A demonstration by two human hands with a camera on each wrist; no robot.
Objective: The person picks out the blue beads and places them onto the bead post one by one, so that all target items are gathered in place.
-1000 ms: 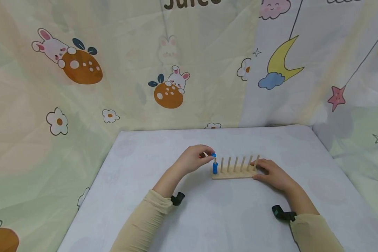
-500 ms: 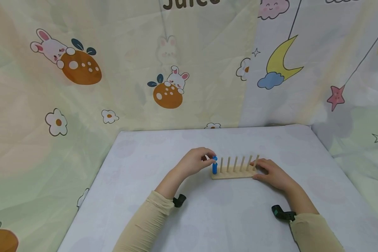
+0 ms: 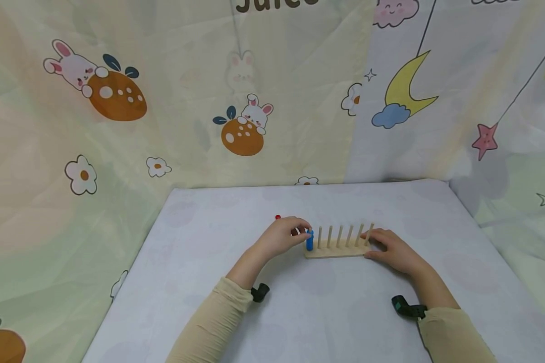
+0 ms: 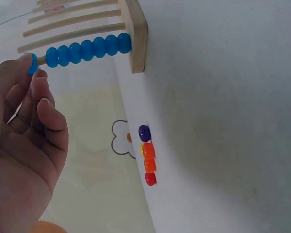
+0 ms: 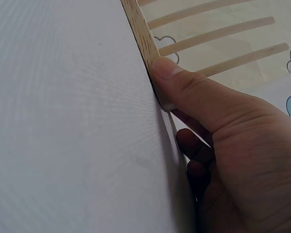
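My left hand (image 3: 282, 238) pinches a blue bead (image 4: 33, 64) between thumb and fingertips at the tip of the leftmost peg. Below that bead, a row of several touching blue beads (image 4: 87, 50) fills the peg down to the base, with a short gap of bare wood between. The wooden peg board (image 3: 333, 254) lies on the table with its other upright pegs bare. At its right end my right hand (image 3: 394, 250) grips the base, the thumb (image 5: 167, 70) pressing the front edge. Its other fingers are partly hidden behind the board.
On the white-covered table (image 3: 327, 307), past the left hand, lie loose beads: a purple one (image 4: 144, 133), orange ones (image 4: 149, 151), a red one (image 4: 151, 179) and a partly hidden yellow one. A printed cloth (image 3: 181, 126) hangs behind the table.
My left hand has lowered the blue bead from above the leftmost peg onto its tip. A red bead now shows behind that hand. The right hand and board have stayed still.
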